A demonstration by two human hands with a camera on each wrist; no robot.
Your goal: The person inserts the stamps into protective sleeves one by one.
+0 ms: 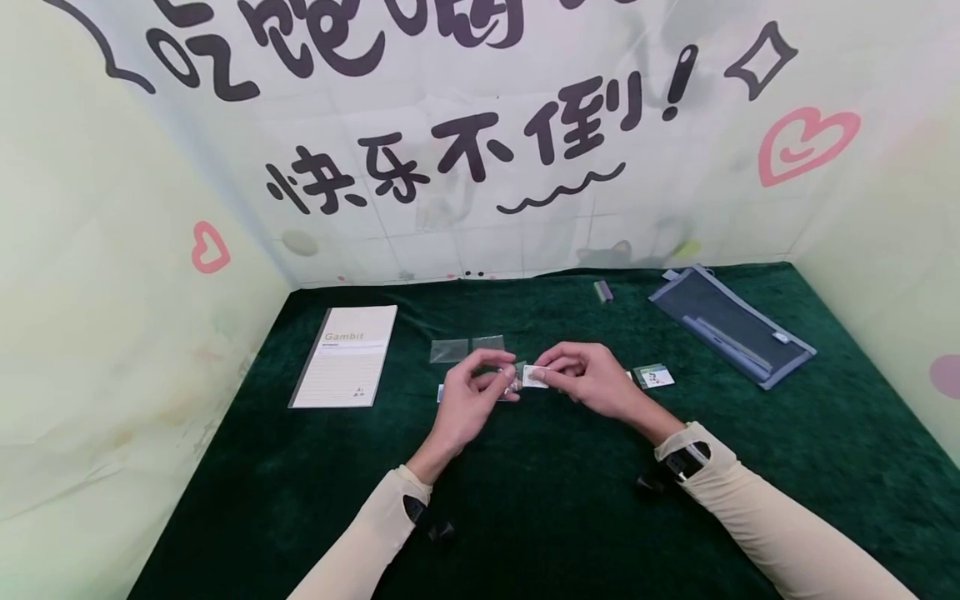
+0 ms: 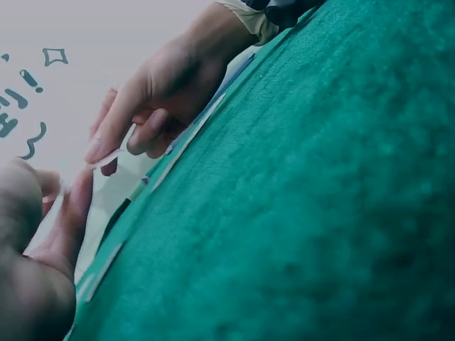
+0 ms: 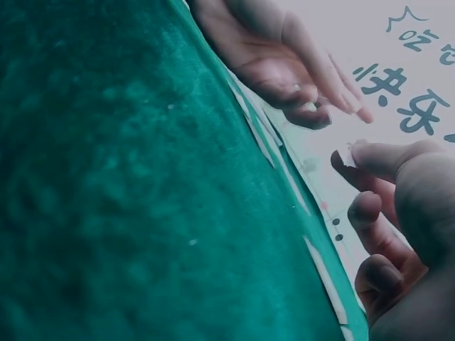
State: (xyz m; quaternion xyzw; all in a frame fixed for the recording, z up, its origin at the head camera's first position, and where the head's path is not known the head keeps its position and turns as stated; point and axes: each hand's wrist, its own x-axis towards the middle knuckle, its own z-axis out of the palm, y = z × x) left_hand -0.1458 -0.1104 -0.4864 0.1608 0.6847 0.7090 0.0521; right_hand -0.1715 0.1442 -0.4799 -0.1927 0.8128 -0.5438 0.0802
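Over the middle of the dark green cloth, my two hands meet almost fingertip to fingertip. My right hand [image 1: 588, 375] pinches a small white card [image 1: 534, 377] between thumb and fingers; its pale edge also shows in the right wrist view, at the fingertips. My left hand [image 1: 468, 396] holds a small crinkled piece of clear plastic [image 1: 512, 379] between thumb and fingers, right beside the card. Whether the card touches the plastic I cannot tell. A flat piece with a blue edge [image 1: 440, 392] lies partly hidden behind the left hand.
Two clear plastic sleeves [image 1: 448, 351] lie just beyond the left hand. A notebook [image 1: 347, 358] is at left. To the right are a small printed card [image 1: 657, 377] and a blue mesh zip pouch [image 1: 723, 321] with pens. A purple-green block [image 1: 603, 291] sits near the back.
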